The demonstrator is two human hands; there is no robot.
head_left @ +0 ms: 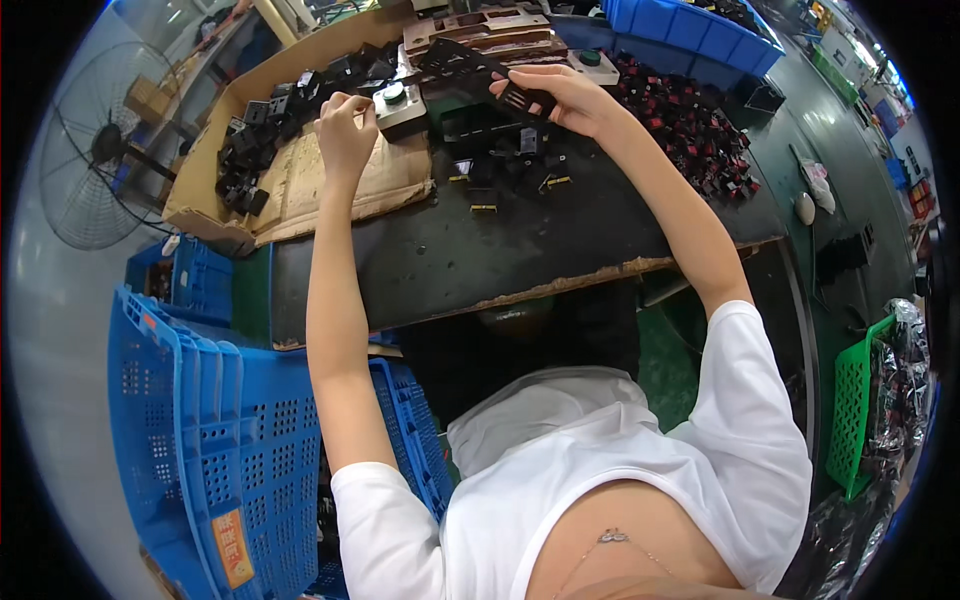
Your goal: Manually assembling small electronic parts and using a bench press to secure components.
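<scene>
My right hand (572, 98) holds a long flat black slotted plate (462, 66) by its right end, tilted above the back of the table. My left hand (346, 128) is raised to the left of it, fingers curled into a pinch; what they hold, if anything, is too small to make out. Right beside that hand sits a pale control box with a green button (395, 98). A second green-button box (592, 66) stands behind my right hand. On the dark tabletop below the plate lie small black parts (522, 165), several with yellow pieces (483, 209).
A cardboard box (240, 95) of black parts stands at the left. Red and black parts (690, 125) are heaped at the right. A blue bin (690, 35) stands behind. Blue crates (220, 430) are at my lower left, a fan (105, 145) at far left, a green basket (852, 410) at right.
</scene>
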